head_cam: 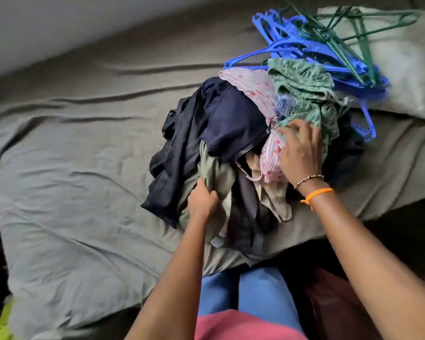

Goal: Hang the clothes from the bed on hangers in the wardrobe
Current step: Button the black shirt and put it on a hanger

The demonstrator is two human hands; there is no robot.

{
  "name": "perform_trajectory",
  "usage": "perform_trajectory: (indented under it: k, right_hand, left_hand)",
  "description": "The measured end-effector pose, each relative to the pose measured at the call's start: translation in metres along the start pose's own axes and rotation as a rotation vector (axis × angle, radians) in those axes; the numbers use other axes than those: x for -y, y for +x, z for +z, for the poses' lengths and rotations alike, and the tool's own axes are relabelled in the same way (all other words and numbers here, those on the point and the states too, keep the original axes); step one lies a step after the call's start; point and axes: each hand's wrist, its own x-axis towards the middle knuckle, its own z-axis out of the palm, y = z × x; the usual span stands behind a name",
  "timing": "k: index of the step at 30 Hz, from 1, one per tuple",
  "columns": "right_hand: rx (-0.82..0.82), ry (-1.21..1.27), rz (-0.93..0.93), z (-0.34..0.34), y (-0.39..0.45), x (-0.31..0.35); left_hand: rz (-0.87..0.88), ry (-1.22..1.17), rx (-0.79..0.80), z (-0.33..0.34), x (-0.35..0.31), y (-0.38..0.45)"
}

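A person stands at the near edge of a bed [71, 192] covered in a grey-green sheet, sorting through a heap of clothes [243, 143] that lies toward its right end. The left hand [201, 200] is clenched round a fold of an olive-green garment [214, 170], pinching it at the near-left side of the heap, apparently to draw one piece free of the tangle. The right hand [301, 153] lies with fingers spread and fairly straight on the pink-patterned cloth [268, 153] and the edge of a green printed garment [302, 92], seemingly holding the rest of the pile down so it does not drag along; whether any fingertip curls into the fabric cannot be told. A dark navy garment [219, 123] drapes over the left and middle of the heap and partly covers the olive piece, which may resist a straight pull. Just beyond the clothes, at the far right, a loose stack of blue hangers [292, 45] and green hangers [349, 28] rests on a pillow [402, 69], close enough for each garment to be fitted at the bed before being carried off. The wardrobe is not in view. Judging by the full heap and the bare hangers, the hanging has hardly begun.
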Motion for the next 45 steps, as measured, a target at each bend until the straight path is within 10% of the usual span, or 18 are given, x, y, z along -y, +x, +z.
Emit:
perform_trajectory:
  k: [5, 7, 12, 17, 21, 25, 33, 42, 45]
  right_hand:
    - [0.654, 0.429, 0.511, 0.045, -0.037, 0.070]
    - [0.673, 0.439, 0.630, 0.056, -0.035, 0.084]
    - [0.449, 0.236, 0.622, 0.044, -0.021, 0.088]
    - [0.061, 0.550, 0.739, -0.011, 0.021, 0.064]
    - [-0.337, 0.854, 0.673, -0.072, 0.069, 0.048]
    - [-0.361, 0.484, 0.696, -0.082, 0.075, 0.001]
    - [0.455, 0.184, 0.771, 0.070, 0.005, -0.064]
    - [0.641, -0.214, 0.745, 0.050, 0.030, -0.038]
    - [0.377, -0.253, 0.651, 0.000, 0.054, -0.002]
  left_hand:
    - [0.449, -0.143, 0.146, 0.008, -0.020, -0.045]
    - [0.589, -0.179, 0.158, -0.001, -0.010, -0.050]
    - [0.660, -0.300, 0.296, -0.025, 0.012, -0.048]
    - [0.250, -0.264, -0.172, -0.053, 0.009, 0.009]
    - [-0.004, -0.216, -0.163, -0.081, -0.010, 0.058]
    - [-0.099, -0.226, -0.030, -0.077, -0.009, 0.104]
    - [-0.099, -0.312, 0.020, -0.015, -0.022, 0.129]
    - [0.318, -1.128, -0.252, -0.115, -0.084, 0.072]
    - [0.507, -1.127, -0.285, -0.156, -0.112, 0.044]
